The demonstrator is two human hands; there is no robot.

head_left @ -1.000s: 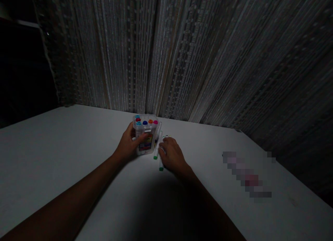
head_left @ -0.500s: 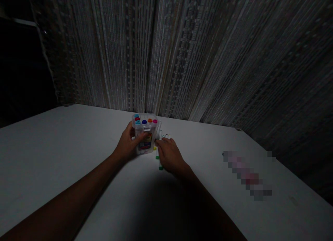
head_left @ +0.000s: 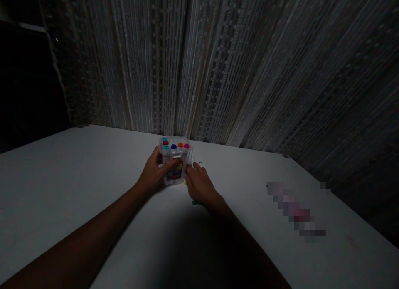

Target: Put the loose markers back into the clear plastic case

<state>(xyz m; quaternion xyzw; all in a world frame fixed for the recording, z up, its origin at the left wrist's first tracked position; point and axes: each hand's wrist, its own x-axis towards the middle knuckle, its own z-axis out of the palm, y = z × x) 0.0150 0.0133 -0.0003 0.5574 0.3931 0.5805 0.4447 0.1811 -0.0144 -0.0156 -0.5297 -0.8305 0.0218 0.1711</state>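
1. Presently, head view: left hand (head_left: 153,168) clasps the clear marker box (head_left: 176,173), roughly upright, from its left.
2. Right hand (head_left: 201,184): just right of the box, over a green-capped marker (head_left: 195,202); cannot tell its grip.
3. Judged step: picking up a marker; next needs a secure pinch.

Bare forearms (head_left: 109,222), bare fingers (head_left: 168,166)

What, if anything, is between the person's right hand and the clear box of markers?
Low down, a small yellow piece shows between the right hand and the base of the clear box. Higher up, nothing visible intervenes: the fingers lie close beside it, though whether they touch is unclear.
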